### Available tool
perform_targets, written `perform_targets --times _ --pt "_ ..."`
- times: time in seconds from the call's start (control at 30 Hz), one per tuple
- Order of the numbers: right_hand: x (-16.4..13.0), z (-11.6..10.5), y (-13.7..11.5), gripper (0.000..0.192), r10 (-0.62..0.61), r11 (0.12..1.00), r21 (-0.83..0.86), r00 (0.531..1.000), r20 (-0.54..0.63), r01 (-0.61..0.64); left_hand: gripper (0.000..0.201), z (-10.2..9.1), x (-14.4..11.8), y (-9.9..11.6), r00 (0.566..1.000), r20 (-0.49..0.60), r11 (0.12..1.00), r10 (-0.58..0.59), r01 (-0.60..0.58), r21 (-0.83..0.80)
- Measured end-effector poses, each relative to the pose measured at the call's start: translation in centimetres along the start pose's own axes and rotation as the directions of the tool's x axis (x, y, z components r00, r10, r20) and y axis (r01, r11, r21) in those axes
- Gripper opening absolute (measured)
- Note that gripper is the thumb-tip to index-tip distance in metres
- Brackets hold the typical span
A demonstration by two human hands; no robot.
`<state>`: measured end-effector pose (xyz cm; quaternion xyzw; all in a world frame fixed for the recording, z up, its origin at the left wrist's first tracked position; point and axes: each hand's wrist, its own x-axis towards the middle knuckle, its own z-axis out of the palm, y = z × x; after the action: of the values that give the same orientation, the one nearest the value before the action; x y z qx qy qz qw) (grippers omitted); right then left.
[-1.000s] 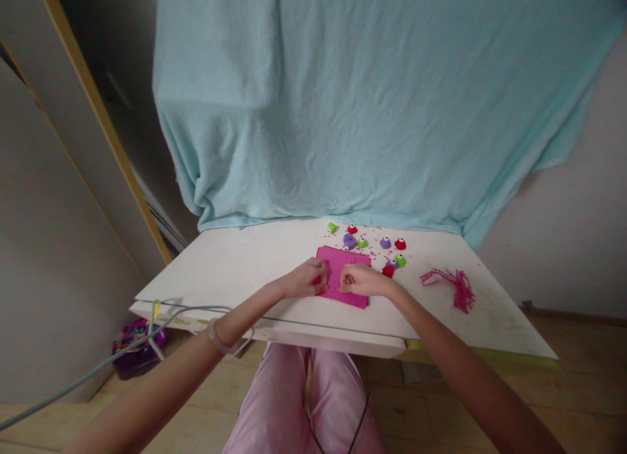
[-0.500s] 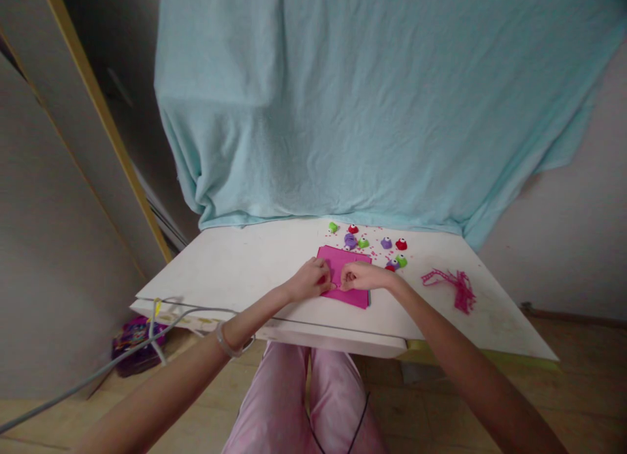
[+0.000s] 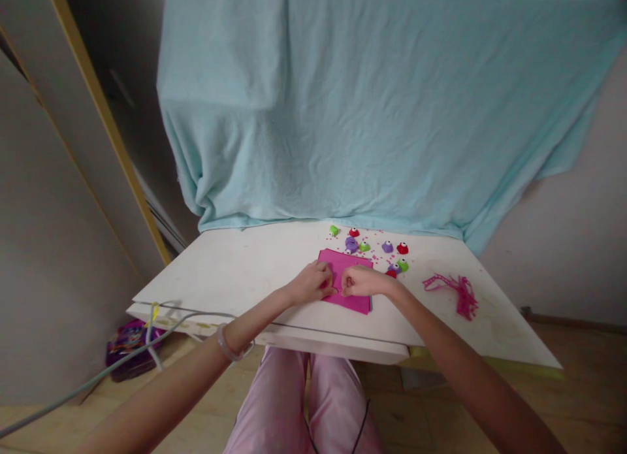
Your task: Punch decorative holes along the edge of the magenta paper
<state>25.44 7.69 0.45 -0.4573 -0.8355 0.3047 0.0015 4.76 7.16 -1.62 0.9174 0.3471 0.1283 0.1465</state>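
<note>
A stack of bright pink paper sheets lies on the white table, with a darker edge peeking out on its right side. My left hand rests over the stack's left part, its fingers closed in a pinch. A thin pink strip shows at those fingertips. Just to the right, above the middle of the paper, my right hand is closed, fingertips curled together; what they hold, if anything, is too small to make out. The two hands are slightly apart.
Behind the paper sit several small red, purple and green pieces with eye-like white spots, among scattered pink bits. A tangle of pink perforated strips lies at right. A light-blue cloth hangs behind. A grey cable crosses the left front edge.
The whole view has shifted slightly, setting the table a little lower. Both hands stay over the pink paper, with only slight finger movement; the right fingertips look more curled in.
</note>
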Motion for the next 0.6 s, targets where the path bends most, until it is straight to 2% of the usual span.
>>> perform_targets --times 0.17,0.3,0.47,0.6 --pt "0.1 0.0 0.0 0.01 0.026 0.998 -0.049 1.0 -0.002 -0.026 0.028 0.0 0.6 0.1 0.999 0.033 0.998 -0.029 0.027 0.058" --pt "0.0 -0.1 -0.2 0.008 0.022 0.998 -0.057 1.0 -0.002 -0.022 0.032 0.0 1.6 0.3 0.99 0.099 0.991 -0.099 0.089 0.102" --pt "0.0 0.0 -0.1 0.007 -0.003 1.0 -0.031 1.0 0.006 0.003 0.037 -0.6 3.4 0.1 0.94 0.25 0.97 -0.231 0.203 0.133" --pt "0.1 0.3 0.5 0.009 -0.002 1.0 -0.004 1.0 0.003 0.002 0.038 -2.0 3.5 -1.2 0.908 0.351 0.972 -0.228 0.195 0.128"
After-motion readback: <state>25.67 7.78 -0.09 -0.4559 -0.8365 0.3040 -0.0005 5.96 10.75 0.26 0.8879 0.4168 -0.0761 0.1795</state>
